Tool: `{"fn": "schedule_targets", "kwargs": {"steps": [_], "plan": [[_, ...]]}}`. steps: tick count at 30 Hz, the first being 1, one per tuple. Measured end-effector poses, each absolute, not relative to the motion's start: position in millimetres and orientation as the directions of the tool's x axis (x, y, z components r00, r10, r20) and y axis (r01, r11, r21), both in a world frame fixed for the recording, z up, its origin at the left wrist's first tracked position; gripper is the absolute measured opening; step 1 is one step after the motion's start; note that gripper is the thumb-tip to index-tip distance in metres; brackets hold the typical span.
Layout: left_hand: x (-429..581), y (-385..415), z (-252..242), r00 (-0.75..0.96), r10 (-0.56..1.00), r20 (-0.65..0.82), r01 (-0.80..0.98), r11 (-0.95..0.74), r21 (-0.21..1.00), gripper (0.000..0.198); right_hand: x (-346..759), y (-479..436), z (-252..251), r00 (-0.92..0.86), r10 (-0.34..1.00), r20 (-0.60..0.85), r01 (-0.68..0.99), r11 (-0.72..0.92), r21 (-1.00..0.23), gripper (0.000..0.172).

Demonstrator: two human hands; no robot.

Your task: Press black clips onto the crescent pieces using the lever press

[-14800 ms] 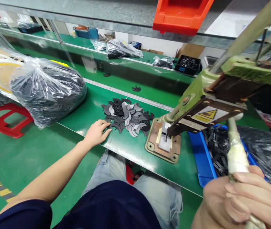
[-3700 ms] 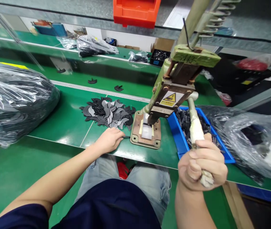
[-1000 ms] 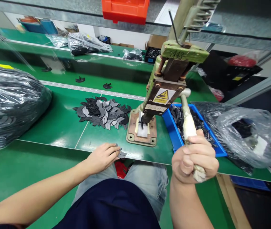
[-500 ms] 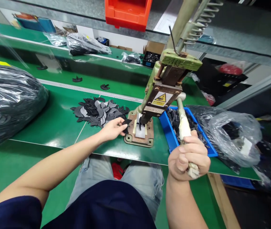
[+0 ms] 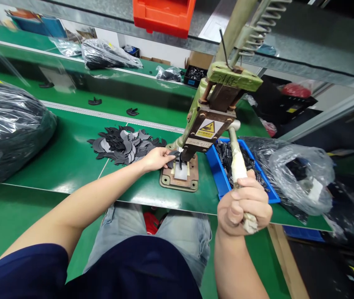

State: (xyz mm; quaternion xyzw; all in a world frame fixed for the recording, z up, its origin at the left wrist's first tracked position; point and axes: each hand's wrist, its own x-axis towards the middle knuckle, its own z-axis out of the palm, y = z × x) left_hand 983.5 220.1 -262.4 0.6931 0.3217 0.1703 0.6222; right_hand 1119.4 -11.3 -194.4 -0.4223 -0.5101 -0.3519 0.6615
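Note:
Between thumb and fingers, my left hand (image 5: 157, 158) pinches a dark curved plastic piece (image 5: 172, 158) at the left side of the press fixture. A green hand press (image 5: 206, 120) stands in front of me, its ram low over a small metal block (image 5: 181, 171) on the brown base plate (image 5: 181, 182). Another dark piece (image 5: 180, 161) shows upright at the fixture, partly under the ram. My right hand (image 5: 246, 205) is wrapped round the press lever (image 5: 238, 164), whose grip is bound in pale tape. A heap of grey and black curved pieces (image 5: 130, 145) lies left of the press.
Right of the press sits a blue bin (image 5: 223, 180) of black parts, beside a clear plastic bag (image 5: 301, 174). A large filled bag (image 5: 11, 133) occupies the far left. An orange bin (image 5: 164, 16) hangs overhead on a metal shelf. Two dark parts (image 5: 132, 111) lie behind the heap.
My left hand has moved right with the curved piece, bringing it from the base plate's edge up to the fixture. My right hand keeps its hold on the lever.

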Motion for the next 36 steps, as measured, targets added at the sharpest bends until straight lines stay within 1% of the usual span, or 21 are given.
{"fn": "schedule_targets", "kwargs": {"steps": [5,10,12,17,21,25,28,30,32,34,36], "plan": [[982.8,220.9,-260.1,0.751,0.63,-0.2,0.203,0.068,0.977,0.029,1116.5,-10.2,-192.7,0.239,-0.045,0.97,0.883,0.425,-0.198,0.042],[985.3,223.0,-262.6,0.754,0.621,-0.214,0.266,0.009,0.964,0.029,1108.7,-9.3,-190.8,0.318,-0.047,0.947,0.86,0.435,-0.267,0.036],[987.0,223.0,-261.8,0.743,0.626,-0.236,0.303,0.0,0.953,0.03,1106.9,-8.2,-191.3,0.328,-0.059,0.943,0.854,0.446,-0.269,0.032],[992.7,225.0,-253.2,0.728,0.584,-0.357,0.377,0.093,0.921,0.034,1107.8,-4.0,-194.2,0.334,-0.113,0.936,0.879,0.396,-0.266,0.027],[996.4,230.2,-247.0,0.723,0.499,-0.478,0.464,0.161,0.871,0.037,1108.2,-2.9,-195.6,0.336,-0.126,0.933,0.864,0.436,-0.252,0.022],[998.5,232.6,-246.6,0.69,0.446,-0.57,0.541,0.206,0.816,0.029,1106.6,-3.1,-194.6,0.32,-0.116,0.94,0.879,0.407,-0.249,0.02],[1000.1,231.3,-248.8,0.683,0.444,-0.58,0.546,0.218,0.809,0.024,1108.5,1.9,-177.7,0.327,-0.14,0.935,0.877,0.414,-0.245,0.02],[1000.8,228.6,-249.1,0.687,0.447,-0.573,0.533,0.226,0.815,0.023,1113.2,8.8,-151.7,0.319,-0.164,0.934,0.871,0.44,-0.22,0.018],[999.7,224.4,-247.1,0.705,0.451,-0.547,0.502,0.228,0.834,0.022,1120.7,16.1,-117.1,0.29,-0.143,0.946,0.859,0.474,-0.192,0.022],[994.4,219.2,-242.6,0.73,0.468,-0.498,0.448,0.222,0.866,0.026,1129.7,20.2,-84.8,0.257,-0.033,0.966,0.834,0.513,-0.204,0.037],[983.4,213.7,-236.6,0.75,0.496,-0.437,0.383,0.212,0.899,0.033,1137.8,19.6,-69.5,0.253,0.074,0.965,0.805,0.537,-0.252,0.051]]}}
